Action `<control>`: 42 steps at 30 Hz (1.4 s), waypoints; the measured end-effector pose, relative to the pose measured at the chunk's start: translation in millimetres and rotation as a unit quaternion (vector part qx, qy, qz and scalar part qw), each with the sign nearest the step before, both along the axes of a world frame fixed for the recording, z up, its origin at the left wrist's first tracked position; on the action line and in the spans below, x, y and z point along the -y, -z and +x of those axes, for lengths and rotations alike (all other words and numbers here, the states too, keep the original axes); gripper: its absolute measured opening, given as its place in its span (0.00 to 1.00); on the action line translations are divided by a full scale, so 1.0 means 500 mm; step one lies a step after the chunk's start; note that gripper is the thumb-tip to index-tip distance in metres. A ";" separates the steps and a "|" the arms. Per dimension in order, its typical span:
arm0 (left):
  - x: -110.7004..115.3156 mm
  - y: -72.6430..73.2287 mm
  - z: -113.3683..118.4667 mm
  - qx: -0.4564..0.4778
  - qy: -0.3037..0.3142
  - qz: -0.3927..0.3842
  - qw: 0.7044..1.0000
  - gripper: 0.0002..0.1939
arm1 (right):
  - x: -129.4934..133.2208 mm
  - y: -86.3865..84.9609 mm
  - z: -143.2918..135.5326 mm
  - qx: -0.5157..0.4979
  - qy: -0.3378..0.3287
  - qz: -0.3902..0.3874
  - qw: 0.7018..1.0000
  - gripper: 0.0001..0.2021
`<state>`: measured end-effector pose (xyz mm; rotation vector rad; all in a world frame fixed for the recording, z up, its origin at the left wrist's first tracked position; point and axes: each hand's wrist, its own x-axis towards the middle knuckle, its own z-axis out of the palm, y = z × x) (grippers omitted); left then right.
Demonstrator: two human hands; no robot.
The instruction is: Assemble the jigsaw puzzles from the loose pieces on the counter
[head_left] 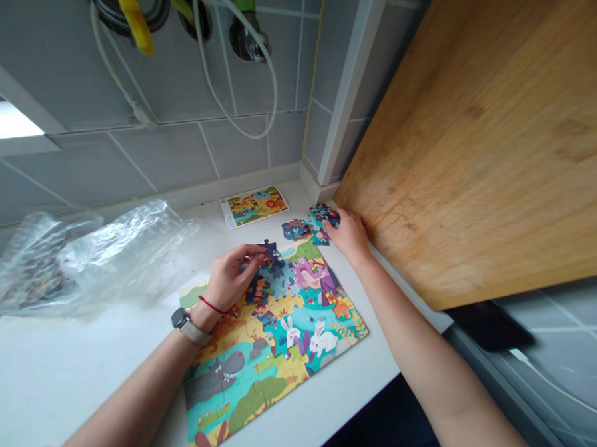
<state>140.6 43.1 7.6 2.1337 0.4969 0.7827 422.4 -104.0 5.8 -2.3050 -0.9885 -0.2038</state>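
Observation:
Over the upper part of the colourful jigsaw puzzle (281, 378), my left hand (231, 274) pinches a dark blue puzzle piece (268, 250) between thumb and fingers. Several dark pieces lie loose on the puzzle under and beside that hand, partly hidden by it. Rabbits, a hippo and a crocodile show in the joined area. My right hand (349, 233) is at a small heap of puzzle pieces (319, 224) past the puzzle's upper right corner. Its thumb and fingers close around pieces at the heap's right side. Another small stack (295, 230) lies just left of it.
A picture card (254, 206) lies near the wall. Clear plastic bags (124, 249), one with pieces inside, spread at the left. A wooden board (493, 126) leans close on the right, with a black phone (489, 325) below it. Cables (271, 85) hang above.

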 end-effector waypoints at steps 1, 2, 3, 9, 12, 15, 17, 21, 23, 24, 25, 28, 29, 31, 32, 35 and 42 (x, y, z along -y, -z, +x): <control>0.000 0.000 0.000 0.000 0.001 -0.001 1.000 0.13 | 0.000 0.004 0.002 -0.001 0.004 -0.002 1.000 0.20; 0.000 0.000 0.000 0.000 0.002 -0.002 1.000 0.13 | -0.001 0.006 0.003 0.000 0.009 0.001 1.000 0.19; 0.000 -0.001 0.000 0.000 0.003 -0.003 1.000 0.13 | -0.001 0.007 0.004 0.002 0.013 0.006 1.000 0.19; -0.001 -0.001 0.002 0.003 0.005 -0.005 1.000 0.13 | 0.003 0.001 0.013 -0.011 0.012 0.025 1.000 0.17; -0.001 -0.001 0.002 0.002 0.006 -0.005 1.000 0.13 | 0.007 -0.004 0.015 -0.005 0.014 0.037 0.999 0.17; -0.002 0.000 0.001 0.001 0.005 -0.003 1.000 0.13 | 0.012 -0.009 0.014 -0.011 0.015 0.037 0.999 0.16; -0.002 0.000 0.001 -0.001 0.005 0.001 1.000 0.13 | 0.014 -0.012 0.012 -0.026 0.014 0.031 0.999 0.15; -0.002 0.000 0.001 -0.002 0.005 0.000 1.000 0.13 | 0.016 -0.025 0.005 -0.030 0.014 0.036 0.999 0.13; -0.002 -0.001 0.001 -0.004 0.006 0.001 1.000 0.13 | 0.017 -0.035 0.000 -0.012 0.017 0.057 0.998 0.12; -0.002 -0.002 0.001 -0.006 0.006 0.002 1.000 0.13 | 0.018 -0.040 -0.002 -0.003 0.020 0.072 0.997 0.12; -0.001 -0.002 0.001 -0.008 0.006 0.002 1.000 0.13 | 0.018 -0.045 -0.005 0.004 0.023 0.088 0.996 0.12; 0.002 -0.004 0.001 -0.008 -0.002 -0.002 1.000 0.13 | 0.015 -0.051 -0.011 -0.004 0.026 0.149 0.989 0.14; 0.003 -0.004 0.001 -0.004 -0.005 -0.008 1.000 0.14 | 0.012 -0.050 -0.014 -0.027 0.018 0.172 0.985 0.14; 0.004 -0.005 0.001 0.004 -0.007 -0.023 1.000 0.19 | 0.002 -0.040 -0.025 -0.108 -0.021 0.215 0.970 0.17; 0.004 -0.006 0.001 0.006 -0.006 -0.028 1.000 0.21 | -0.004 -0.034 -0.033 -0.159 -0.052 0.232 0.958 0.18; 0.003 -0.006 0.002 0.000 -0.001 -0.030 1.000 0.21 | -0.020 -0.016 -0.067 -0.290 -0.160 0.254 0.909 0.24; 0.000 -0.003 0.002 -0.004 -0.003 -0.021 1.000 0.18 | -0.031 -0.007 -0.127 -0.383 -0.293 0.188 0.855 0.28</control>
